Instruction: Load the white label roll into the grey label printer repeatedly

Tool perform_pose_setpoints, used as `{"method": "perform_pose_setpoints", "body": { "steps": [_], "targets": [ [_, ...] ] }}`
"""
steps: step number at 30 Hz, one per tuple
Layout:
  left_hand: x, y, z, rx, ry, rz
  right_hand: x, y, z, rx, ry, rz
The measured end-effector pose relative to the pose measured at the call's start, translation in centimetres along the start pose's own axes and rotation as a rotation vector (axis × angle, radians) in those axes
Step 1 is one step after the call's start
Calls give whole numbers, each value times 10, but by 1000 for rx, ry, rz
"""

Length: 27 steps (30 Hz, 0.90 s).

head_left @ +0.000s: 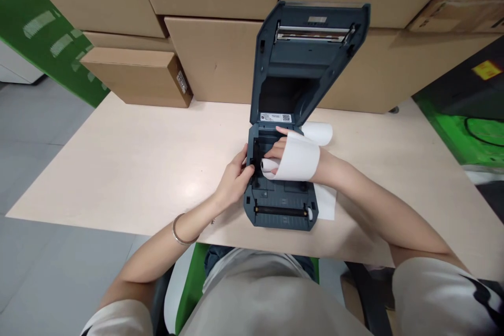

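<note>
A dark grey-blue label printer (275,221) sits on the table with its lid (264,68) raised. My left hand (233,182) grips the left side of its base, thumb over the rim. Inside the open compartment, my right hand (279,150) has its fingers around a small roll of white paper (269,165). A loose white strip (301,157) from it loops over the back of that hand and hides part of it. Near the front of the base lies the black platen roller (280,211).
Behind the printer's right side lies another white paper roll (322,133). A flat white sheet (326,202) sticks out beside the base. Large cardboard boxes (216,63) line the table's back, with a smaller carton (134,74) at the left. The table's front edge is close to my body.
</note>
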<state>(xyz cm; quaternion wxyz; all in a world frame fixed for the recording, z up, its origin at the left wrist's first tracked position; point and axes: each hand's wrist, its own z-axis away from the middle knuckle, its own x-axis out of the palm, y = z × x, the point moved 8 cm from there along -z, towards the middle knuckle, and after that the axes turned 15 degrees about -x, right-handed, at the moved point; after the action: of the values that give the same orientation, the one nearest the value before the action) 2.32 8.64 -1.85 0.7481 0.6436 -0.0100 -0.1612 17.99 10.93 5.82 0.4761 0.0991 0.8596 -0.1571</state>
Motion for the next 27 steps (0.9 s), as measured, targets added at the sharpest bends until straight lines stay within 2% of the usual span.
{"method": "perform_pose_setpoints", "body": {
  "steps": [3, 6, 9, 11, 14, 17, 20, 22, 25, 27],
  "targets": [
    [0, 1, 0, 21, 0, 9, -22, -17, 2, -100, -18, 48],
    [0, 1, 0, 15, 3, 16, -73, -13, 21, -53, 18, 186],
    [0, -1, 0, -35, 6, 10, -118, 32, 65, 230, -28, 329],
    [0, -1, 1, -52, 11, -1, -130, 72, 102, 407, -57, 372],
    [0, 2, 2, -22, 7, 1, -118, 120, 147, 507, -80, 417],
    [-1, 2, 1, -6, 10, -2, -86, 142, 176, 568, -127, 406],
    [-3, -2, 0, -31, 29, -24, -66, 141, 197, 602, -138, 356],
    [-3, -3, 0, -34, 29, -28, -64, 136, 210, 629, -132, 313],
    [-2, -4, 0, -29, 26, -23, -77, 132, 224, 681, -111, 266],
    [-3, -5, 0, -34, 31, -22, -91, 130, 223, 714, -91, 254]
  ]
}}
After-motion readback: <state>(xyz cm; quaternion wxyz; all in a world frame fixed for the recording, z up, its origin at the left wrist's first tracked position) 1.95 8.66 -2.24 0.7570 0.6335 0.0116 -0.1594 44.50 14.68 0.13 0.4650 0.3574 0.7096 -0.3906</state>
